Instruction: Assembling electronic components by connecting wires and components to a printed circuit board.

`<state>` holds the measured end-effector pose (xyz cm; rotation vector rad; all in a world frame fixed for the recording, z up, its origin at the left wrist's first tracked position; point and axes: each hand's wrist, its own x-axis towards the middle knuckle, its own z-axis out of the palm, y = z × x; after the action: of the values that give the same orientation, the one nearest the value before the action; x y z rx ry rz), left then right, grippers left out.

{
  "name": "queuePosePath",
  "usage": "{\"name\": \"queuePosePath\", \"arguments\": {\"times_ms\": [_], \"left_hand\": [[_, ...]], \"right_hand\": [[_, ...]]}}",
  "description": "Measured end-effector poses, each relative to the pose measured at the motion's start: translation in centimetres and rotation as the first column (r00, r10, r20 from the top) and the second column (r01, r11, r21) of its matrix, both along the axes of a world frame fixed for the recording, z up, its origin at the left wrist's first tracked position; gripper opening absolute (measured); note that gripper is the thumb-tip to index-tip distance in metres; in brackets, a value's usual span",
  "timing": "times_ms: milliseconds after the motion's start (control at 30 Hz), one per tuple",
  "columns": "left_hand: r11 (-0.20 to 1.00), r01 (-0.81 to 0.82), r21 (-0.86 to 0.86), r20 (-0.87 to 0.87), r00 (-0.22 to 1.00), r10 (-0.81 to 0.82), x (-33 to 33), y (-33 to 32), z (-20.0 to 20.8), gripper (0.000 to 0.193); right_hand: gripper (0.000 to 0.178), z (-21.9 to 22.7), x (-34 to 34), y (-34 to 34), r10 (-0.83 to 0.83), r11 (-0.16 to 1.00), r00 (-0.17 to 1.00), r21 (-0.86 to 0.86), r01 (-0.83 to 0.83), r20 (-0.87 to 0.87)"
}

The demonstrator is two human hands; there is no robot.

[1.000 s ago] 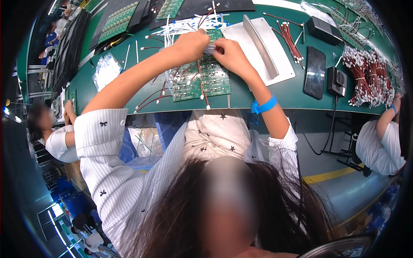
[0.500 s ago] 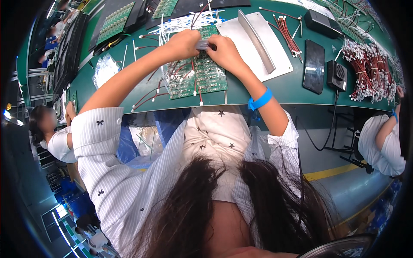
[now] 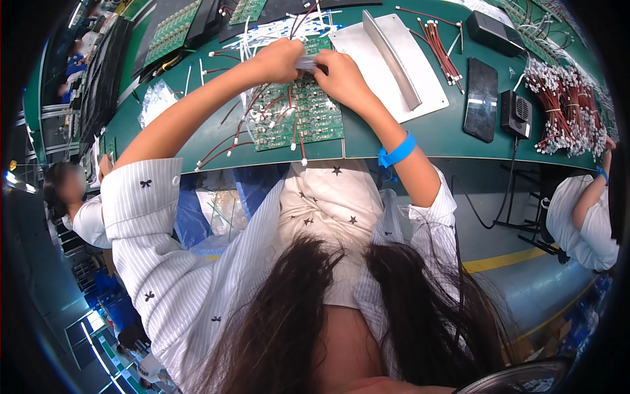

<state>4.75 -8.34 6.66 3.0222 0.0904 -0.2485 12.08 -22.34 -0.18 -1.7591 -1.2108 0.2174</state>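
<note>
My left hand (image 3: 282, 60) and my right hand (image 3: 339, 73) meet over the upper part of a green circuit board panel (image 3: 321, 118). Between them is a small, greyish, see-through piece (image 3: 306, 64), too blurred to name; the fingers of both hands are closed on it. Red, black and brown wires with white connectors (image 3: 289, 98) lie across the panel. Some of them hang past its lower edge, near the table's front. A blue band (image 3: 398, 151) circles my right wrist.
To the right lie a white plate with a metal bar (image 3: 394, 65), a dark phone (image 3: 480, 98), a small black device (image 3: 516, 113) and bundled wire harnesses (image 3: 567, 108). White ribbon cables (image 3: 282, 33) spread behind the panel. A clear bag (image 3: 156, 104) lies left. Co-workers sit at both sides.
The circuit board panel has shifted slightly left and away from me, and my left hand has moved with it. Both hands keep hold of the see-through piece.
</note>
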Motion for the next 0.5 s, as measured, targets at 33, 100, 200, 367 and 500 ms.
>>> {"name": "queuePosePath", "arguments": {"times_ms": [33,100,200,367,500], "left_hand": [[1.000,0.003,0.007,-0.024,1.000,-0.002,0.2,-0.1,0.2,0.024],[1.000,0.005,0.012,-0.049,0.999,-0.005,0.5,-0.2,0.4,0.024],[0.998,-0.054,-0.018,-0.132,0.990,0.051,0.9,-0.3,0.6,0.025],[0.999,-0.044,0.025,-0.096,0.994,0.046,0.6,-0.2,0.2,0.030],[0.993,-0.094,0.074,-0.232,0.967,0.109,1.5,-0.4,0.4,0.032]], "right_hand": [[0.012,0.0,0.0,0.0,-0.001,1.000,1.000,-0.013,0.001,0.004],[0.012,-0.1,0.0,0.0,-0.001,1.000,1.000,-0.027,0.002,0.007],[0.012,-0.2,0.1,0.0,-0.006,1.000,1.000,-0.030,0.005,-0.004],[0.010,-0.2,-0.1,0.0,-0.001,0.999,1.000,-0.050,0.001,0.007],[0.010,-0.1,-0.1,-0.1,0.001,0.999,1.000,-0.051,-0.001,-0.009]]}}
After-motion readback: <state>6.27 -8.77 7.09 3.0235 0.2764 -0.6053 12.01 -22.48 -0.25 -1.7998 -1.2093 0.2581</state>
